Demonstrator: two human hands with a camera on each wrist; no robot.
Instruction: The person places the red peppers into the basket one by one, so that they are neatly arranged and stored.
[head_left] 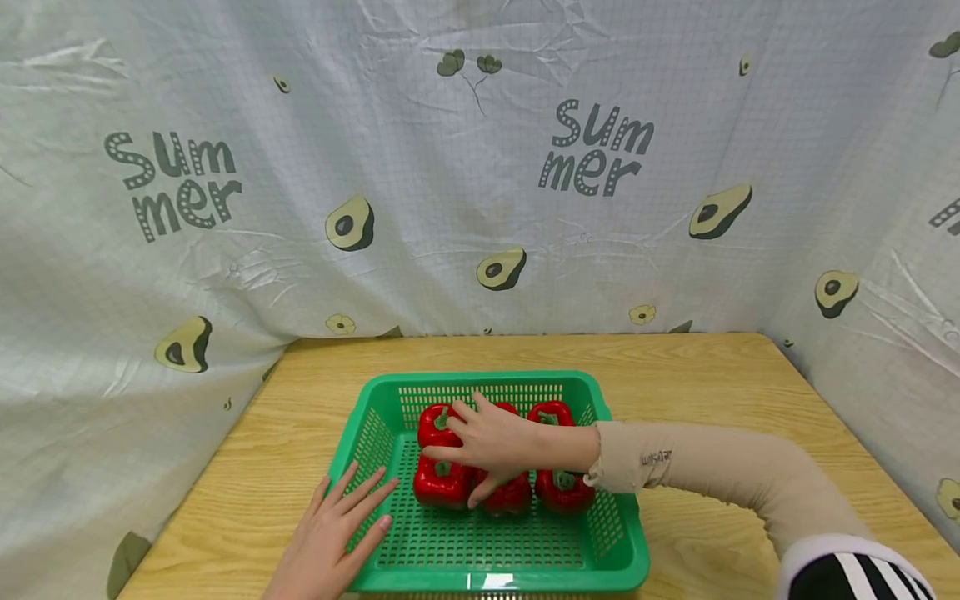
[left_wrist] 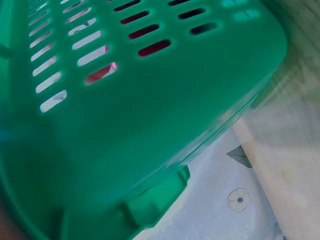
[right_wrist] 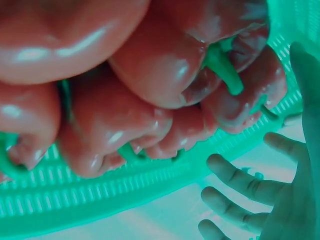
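Observation:
A green plastic basket [head_left: 517, 546] holds several red bell peppers with green stems. My right hand [head_left: 491, 437] is spread over the middle of them, fingers pointing left, and hides part of them; whether it touches one I cannot tell. Under its fingertips are a back-left pepper [head_left: 431, 432] and a front-left pepper [head_left: 438, 493]. At the right, a pepper [head_left: 562, 500] lies below the wrist. In the right wrist view the fingers are apart, beside a pepper [right_wrist: 155, 75]. My left hand [head_left: 326, 533], fingers straight, reaches over the basket's left rim.
The basket stands on a light wooden table [head_left: 675, 367]. A pale cloth [head_left: 420, 167] with avocado prints and lettering hangs behind the table and along its sides. In the left wrist view the slotted basket wall [left_wrist: 125, 115] fills most of the picture.

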